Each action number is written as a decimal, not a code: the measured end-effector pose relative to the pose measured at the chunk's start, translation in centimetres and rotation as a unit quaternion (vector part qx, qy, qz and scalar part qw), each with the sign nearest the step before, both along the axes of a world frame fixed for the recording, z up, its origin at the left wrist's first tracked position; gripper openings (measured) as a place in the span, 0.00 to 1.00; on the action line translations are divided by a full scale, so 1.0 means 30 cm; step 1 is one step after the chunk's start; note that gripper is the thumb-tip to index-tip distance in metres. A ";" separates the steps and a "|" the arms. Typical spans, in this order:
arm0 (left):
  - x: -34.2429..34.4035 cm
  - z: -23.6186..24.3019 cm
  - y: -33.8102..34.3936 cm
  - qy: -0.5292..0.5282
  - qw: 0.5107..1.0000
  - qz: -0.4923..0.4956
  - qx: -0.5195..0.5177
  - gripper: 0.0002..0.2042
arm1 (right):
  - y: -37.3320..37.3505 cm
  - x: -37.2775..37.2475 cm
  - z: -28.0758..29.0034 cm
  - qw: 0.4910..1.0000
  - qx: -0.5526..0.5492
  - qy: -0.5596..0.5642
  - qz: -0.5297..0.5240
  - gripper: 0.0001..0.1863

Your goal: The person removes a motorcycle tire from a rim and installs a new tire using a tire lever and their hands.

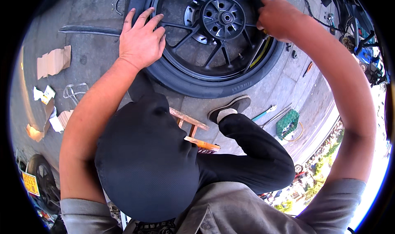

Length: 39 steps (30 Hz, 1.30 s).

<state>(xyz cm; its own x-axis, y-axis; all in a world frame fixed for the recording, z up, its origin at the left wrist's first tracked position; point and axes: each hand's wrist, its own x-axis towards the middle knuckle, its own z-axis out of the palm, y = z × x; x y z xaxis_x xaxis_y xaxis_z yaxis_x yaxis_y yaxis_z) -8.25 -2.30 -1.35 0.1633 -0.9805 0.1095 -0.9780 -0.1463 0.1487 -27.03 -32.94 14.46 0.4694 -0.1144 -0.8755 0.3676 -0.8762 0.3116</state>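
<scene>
A black spoked motorcycle wheel (224, 53) with its tyre lies flat at the top, a disc visible beneath the spokes. My left hand (140, 40) rests open on the tyre's left side, fingers spread over the bead. At the upper right of the tyre, my right hand (277, 18) has curled fingers around something partly hidden at the rim. A thin metal bar (257, 57) runs down from beneath that hand along the inner rim, beside a yellow strip. A long dark flat strip (86, 29) lies left of the wheel.
Cardboard pieces (53, 61) lie at left, a wooden stool (189, 118) below the wheel by my bent legs. Tools (263, 112) and a green tray (287, 124) sit right of my shoe. Motorbike parts (362, 53) crowd the far right; another wheel (43, 180) stands lower left.
</scene>
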 end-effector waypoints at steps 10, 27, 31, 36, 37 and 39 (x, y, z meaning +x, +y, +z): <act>0.013 -0.014 0.020 -0.012 1.000 0.014 0.010 0.06 | 0.318 -0.277 0.242 0.976 0.014 0.034 -0.217 0.17; -0.010 -0.017 0.001 -0.103 0.994 -0.027 -0.023 0.09 | 0.666 -1.066 0.070 0.874 -0.052 -0.282 -0.393 0.26; -0.028 -0.024 0.026 -0.098 0.993 -0.020 -0.066 0.08 | 0.753 -1.052 0.069 0.844 -0.061 -0.297 -0.442 0.27; -0.021 -0.038 0.039 -0.073 0.991 0.000 -0.113 0.06 | 0.871 -1.036 0.038 0.824 -0.062 -0.309 -0.471 0.36; -0.017 -0.044 0.034 -0.064 0.991 -0.002 -0.116 0.06 | 0.886 -1.068 0.012 0.819 -0.063 -0.321 -0.472 0.36; -0.013 -0.042 0.024 -0.051 0.991 -0.001 -0.123 0.07 | 0.904 -1.134 -0.051 0.813 -0.070 -0.347 -0.462 0.37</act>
